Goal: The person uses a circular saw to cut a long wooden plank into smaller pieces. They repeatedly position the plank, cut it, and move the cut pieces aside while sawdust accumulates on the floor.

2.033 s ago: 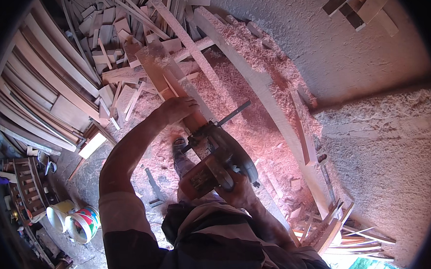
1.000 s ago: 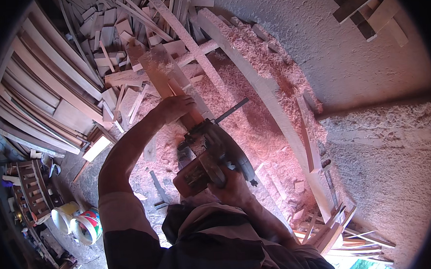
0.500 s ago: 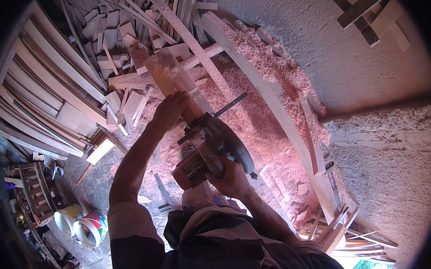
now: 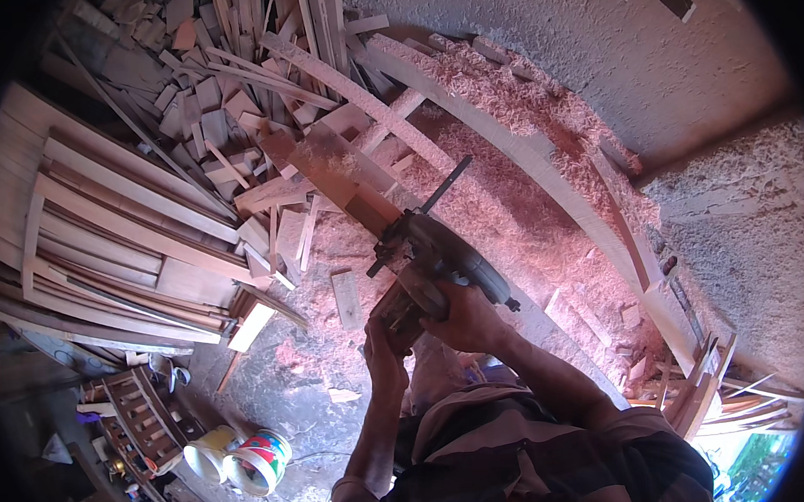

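My right hand [image 4: 467, 319] is closed around the rear handle of a dark circular saw [image 4: 448, 262], which points up and away to the left. My left hand [image 4: 384, 350] is wrapped against the back end of the saw's motor housing, its fingers partly hidden beneath it. The front of the saw's base lies at the near end of a wooden board [image 4: 339, 177]. This board runs away from me toward the scrap heap, and fine dust covers part of it. The blade cannot be seen. A dark bar sticks out to the right of the base.
Curved wooden frames [image 4: 137, 219] lean at the left. Behind is a heap of offcuts [image 4: 203, 107]. Shavings [image 4: 499, 200] cover the ground at right beside a long curved beam [image 4: 543, 166]. A short flat wood piece [image 4: 345, 299], two buckets [image 4: 257, 463] and a slatted crate [image 4: 144, 419] stand or lie at left.
My left hand has left the board and moved back to the saw's motor housing. My right hand keeps hold of the handle. The whole view has shifted, with things appearing farther right and lower.
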Demonstrator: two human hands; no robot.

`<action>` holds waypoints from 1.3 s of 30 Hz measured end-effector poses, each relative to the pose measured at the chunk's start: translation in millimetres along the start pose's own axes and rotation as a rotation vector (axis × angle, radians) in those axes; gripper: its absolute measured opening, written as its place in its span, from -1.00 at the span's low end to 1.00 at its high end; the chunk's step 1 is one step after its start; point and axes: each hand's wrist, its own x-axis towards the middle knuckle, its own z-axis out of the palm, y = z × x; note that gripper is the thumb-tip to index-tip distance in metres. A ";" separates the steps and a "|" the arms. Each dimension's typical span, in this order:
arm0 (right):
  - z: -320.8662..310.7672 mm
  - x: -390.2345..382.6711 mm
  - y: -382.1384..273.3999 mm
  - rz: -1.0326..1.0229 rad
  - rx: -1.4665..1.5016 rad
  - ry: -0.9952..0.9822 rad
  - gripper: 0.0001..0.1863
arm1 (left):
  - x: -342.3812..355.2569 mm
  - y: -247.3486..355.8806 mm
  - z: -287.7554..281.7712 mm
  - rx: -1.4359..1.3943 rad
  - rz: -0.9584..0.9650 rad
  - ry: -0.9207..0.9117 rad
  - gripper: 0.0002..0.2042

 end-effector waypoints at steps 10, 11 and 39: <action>7.6 32.0 -12.0 -0.007 0.051 -0.038 -0.43 | 26.4 20.7 2.2 -0.123 0.040 0.059 -0.49; 8.9 34.7 -13.7 0.009 0.051 -0.041 -0.43 | 29.2 22.4 0.9 -0.139 0.039 0.052 -0.48; 32.1 106.7 -41.5 -0.058 0.019 0.042 -0.39 | 82.1 75.5 1.1 -0.164 0.104 0.023 -0.40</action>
